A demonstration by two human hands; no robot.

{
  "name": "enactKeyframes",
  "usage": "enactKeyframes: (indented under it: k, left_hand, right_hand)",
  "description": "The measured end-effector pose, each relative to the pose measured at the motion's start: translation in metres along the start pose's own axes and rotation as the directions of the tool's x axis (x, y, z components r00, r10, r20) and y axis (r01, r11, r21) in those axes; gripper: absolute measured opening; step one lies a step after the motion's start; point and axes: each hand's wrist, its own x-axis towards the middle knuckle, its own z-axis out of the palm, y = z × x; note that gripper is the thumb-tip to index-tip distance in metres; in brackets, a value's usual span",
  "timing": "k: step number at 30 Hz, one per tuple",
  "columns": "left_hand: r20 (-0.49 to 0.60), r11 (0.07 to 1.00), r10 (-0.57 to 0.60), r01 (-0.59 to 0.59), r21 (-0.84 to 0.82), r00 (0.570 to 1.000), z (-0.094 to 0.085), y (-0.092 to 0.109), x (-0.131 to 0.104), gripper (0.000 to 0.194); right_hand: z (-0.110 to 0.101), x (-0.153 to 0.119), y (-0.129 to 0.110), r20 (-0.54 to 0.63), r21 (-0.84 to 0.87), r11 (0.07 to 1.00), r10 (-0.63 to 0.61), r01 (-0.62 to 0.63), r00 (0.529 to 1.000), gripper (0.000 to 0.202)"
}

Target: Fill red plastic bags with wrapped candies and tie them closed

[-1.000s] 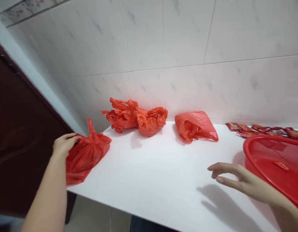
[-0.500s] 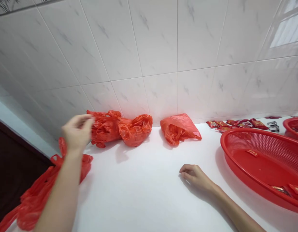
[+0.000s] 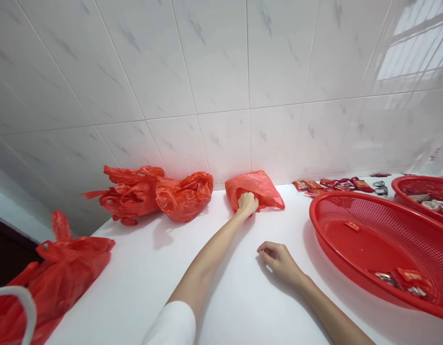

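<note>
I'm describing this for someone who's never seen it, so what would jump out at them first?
Probably the bright red against white: crumpled plastic bags along the tiled wall, with the left hand at the opening of the rightmost bag. Next, the big red mesh basket at the right, with a few small packets inside, and the right hand resting on the white tabletop between that bag and the basket.

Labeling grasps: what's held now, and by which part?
Left hand curled at mouth of the rightmost red bag; grip hidden, can't confirm hold. Right hand: nothing visible.
</note>
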Motion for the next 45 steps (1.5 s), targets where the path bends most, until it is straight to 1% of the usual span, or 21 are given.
enactKeyframes:
  k: [3,6,8,10,11,13,15,18,21,24,26,29,30,32,34,36,38,40,42,43,45]
  left_hand:
    - [0.001,0.988,-0.004,0.004,-0.152,1.000,-0.009,0.000,0.003,0.043]
    - [0.003,0.945,-0.004,0.005,-0.327,1.000,-0.026,0.004,-0.001,0.044]
    - [0.048,0.898,-0.005,0.025,-0.440,0.999,-0.040,0.007,-0.008,0.041]
    - [0.121,0.845,-0.006,0.069,-0.531,0.993,-0.054,0.007,-0.019,0.038]
    - [0.155,0.821,-0.006,0.093,-0.563,0.988,-0.060,0.005,-0.026,0.038]
    - [0.213,0.787,-0.005,0.136,-0.602,0.977,-0.070,-0.001,-0.043,0.042]
    - [0.274,0.753,-0.005,0.183,-0.632,0.962,-0.077,-0.012,-0.062,0.045]
    - [0.385,0.682,-0.003,0.284,-0.674,0.923,-0.081,-0.030,-0.088,0.046]
    - [0.492,0.672,0.015,0.356,-0.650,0.871,-0.081,-0.046,-0.111,0.042]
    - [0.597,0.681,0.051,0.409,-0.607,0.801,-0.081,-0.056,-0.128,0.032]
    - [0.642,0.690,0.066,0.430,-0.583,0.764,-0.082,-0.061,-0.137,0.027]
    - [0.667,0.709,0.078,0.429,-0.560,0.741,-0.088,-0.069,-0.147,0.024]
    - [0.667,0.714,0.081,0.423,-0.558,0.741,-0.092,-0.073,-0.149,0.025]
    - [0.644,0.713,0.083,0.407,-0.572,0.760,-0.101,-0.083,-0.151,0.028]
    - [0.583,0.695,0.073,0.378,-0.612,0.809,-0.115,-0.096,-0.153,0.034]
    - [0.509,0.679,0.039,0.351,-0.644,0.860,-0.132,-0.110,-0.154,0.041]
    - [0.445,0.662,-0.025,0.349,-0.663,0.895,-0.149,-0.122,-0.157,0.040]
    - [0.365,0.658,-0.081,0.325,-0.679,0.928,-0.162,-0.131,-0.163,0.038]
    - [0.329,0.691,-0.098,0.302,-0.657,0.939,-0.169,-0.134,-0.169,0.038]
    - [0.329,0.715,-0.094,0.294,-0.634,0.939,-0.169,-0.134,-0.173,0.039]
    - [0.344,0.767,-0.066,0.268,-0.583,0.937,-0.165,-0.127,-0.181,0.042]
  right_hand:
    - [-0.003,0.001,-0.001,-0.057,-0.003,1.000,-0.013,0.012,0.998,0.020]
    - [-0.008,0.003,-0.003,-0.137,0.012,0.999,-0.041,0.043,0.990,0.020]
    - [-0.010,0.005,-0.003,-0.185,0.030,0.998,-0.044,0.051,0.982,0.024]
    - [-0.010,0.006,-0.003,-0.227,0.067,0.997,-0.017,0.033,0.974,0.030]
    - [-0.010,0.006,-0.002,-0.245,0.106,0.994,0.009,0.018,0.969,0.034]
    - [-0.010,0.007,-0.002,-0.266,0.235,0.972,0.074,-0.009,0.961,0.047]
    - [-0.009,0.009,-0.002,-0.262,0.389,0.921,0.135,-0.023,0.956,0.059]
    - [-0.010,0.012,-0.005,-0.233,0.530,0.847,0.193,-0.042,0.953,0.076]
    - [-0.010,0.012,-0.010,-0.178,0.576,0.814,0.208,-0.069,0.962,0.084]
    - [-0.010,0.009,-0.015,-0.125,0.598,0.794,0.226,-0.108,0.966,0.083]
    - [-0.009,0.008,-0.015,-0.101,0.592,0.793,0.253,-0.146,0.962,0.081]
    - [-0.010,0.008,-0.012,-0.072,0.575,0.798,0.269,-0.181,0.960,0.069]
    - [-0.011,0.009,-0.010,-0.078,0.572,0.802,0.263,-0.173,0.962,0.062]
    - [-0.015,0.011,-0.006,-0.142,0.575,0.809,0.247,-0.124,0.958,0.050]
    - [-0.022,0.012,-0.004,-0.241,0.590,0.805,0.247,-0.060,0.939,0.045]
    - [-0.031,0.011,-0.003,-0.325,0.608,0.794,0.265,-0.014,0.908,0.043]
    - [-0.038,0.010,-0.003,-0.371,0.614,0.790,0.283,0.005,0.885,0.041]
    - [-0.041,0.008,-0.004,-0.404,0.601,0.800,0.295,0.008,0.866,0.038]
    - [-0.039,0.006,-0.007,-0.426,0.553,0.833,0.288,-0.005,0.857,0.035]
    - [-0.036,0.005,-0.010,-0.433,0.511,0.860,0.268,-0.011,0.861,0.035]
    - [-0.025,0.003,-0.018,-0.411,0.399,0.917,0.184,-0.005,0.893,0.036]
